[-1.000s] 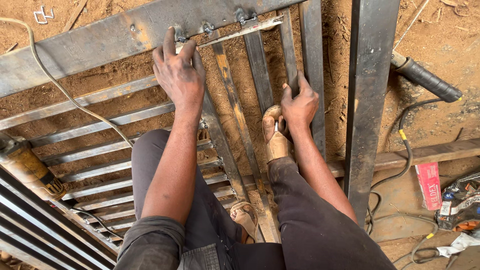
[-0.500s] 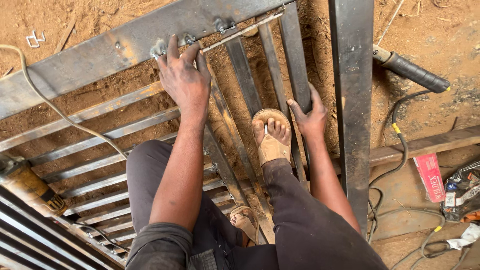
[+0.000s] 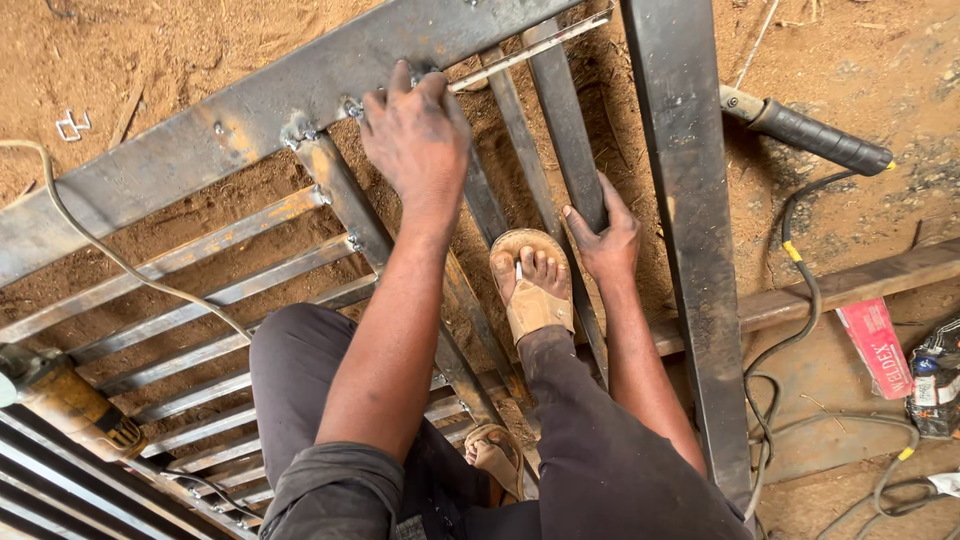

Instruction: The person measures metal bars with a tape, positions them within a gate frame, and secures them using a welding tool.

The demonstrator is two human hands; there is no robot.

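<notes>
while a steel gate frame [image 3: 250, 130] lies flat across reddish dirt ground [image 3: 150, 50], filling the left and centre of the frame, a person crouches over it, the left hand [image 3: 415, 135] pressed palm-down with fingers curled over the wide top rail at upper centre, beside a thin rod [image 3: 530, 48]. the right hand [image 3: 600, 230] wraps loosely round a narrow slat [image 3: 565, 130] at centre, next to a sandalled foot [image 3: 530, 285]. the welded steel looks heavy, stiff and rough-edged, best gripped at the rails or slats rather than the weld joints. a black-handled tool [image 3: 815, 135] rests at upper right, cables [image 3: 800, 300] trail down the right side, a red packet [image 3: 875, 345] lies at right, and a yellow grinder [image 3: 70, 405] sits at lower left.
</notes>
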